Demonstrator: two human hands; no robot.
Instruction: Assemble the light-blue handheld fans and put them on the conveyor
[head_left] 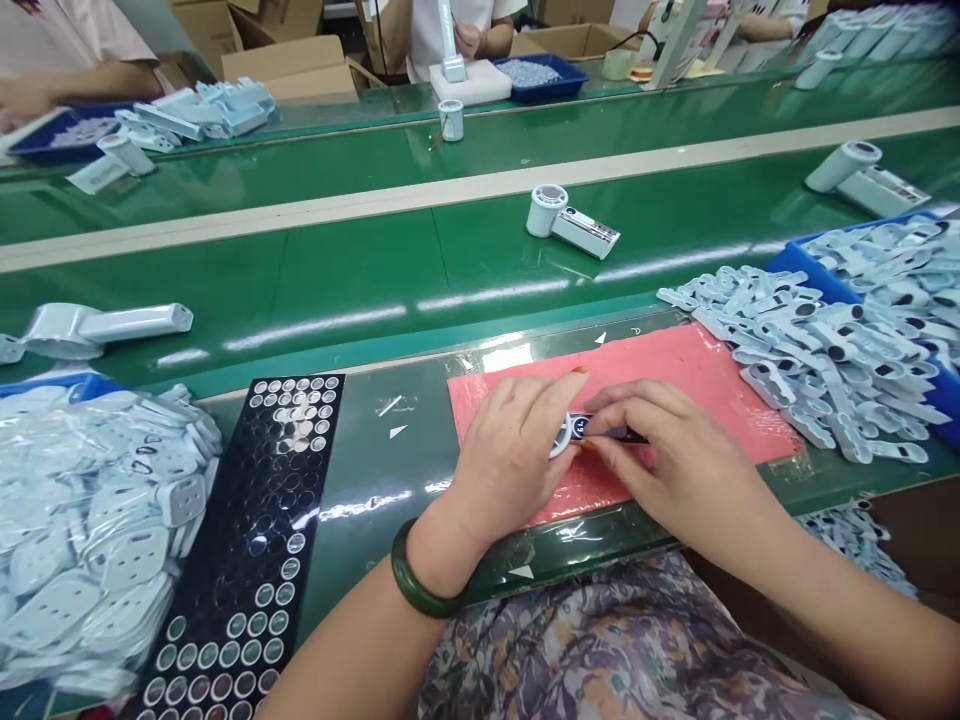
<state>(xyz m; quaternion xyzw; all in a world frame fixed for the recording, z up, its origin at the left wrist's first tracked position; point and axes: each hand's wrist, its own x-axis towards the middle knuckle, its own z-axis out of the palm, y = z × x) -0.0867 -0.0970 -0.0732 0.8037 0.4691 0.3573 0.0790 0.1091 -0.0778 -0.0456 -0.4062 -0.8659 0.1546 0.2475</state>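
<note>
Over a pink mat, both my hands meet at a small light-blue plastic cover piece. My left hand, with a dark green bangle at its wrist, is closed around the rounded left end of this piece. My right hand is closed too, thumb and fingertips pressed on the dark strip with white marks that lies along the piece. My fingers cover much of the piece. Left of the mat lies a black sheet with rows of round silver-rimmed discs and bare spots between them.
Light-blue cover pieces are heaped at right beside a blue bin. Bagged light-blue panels pile up at left. Handheld fan bodies lie on the green conveyor. Across it, co-workers sit near blue trays.
</note>
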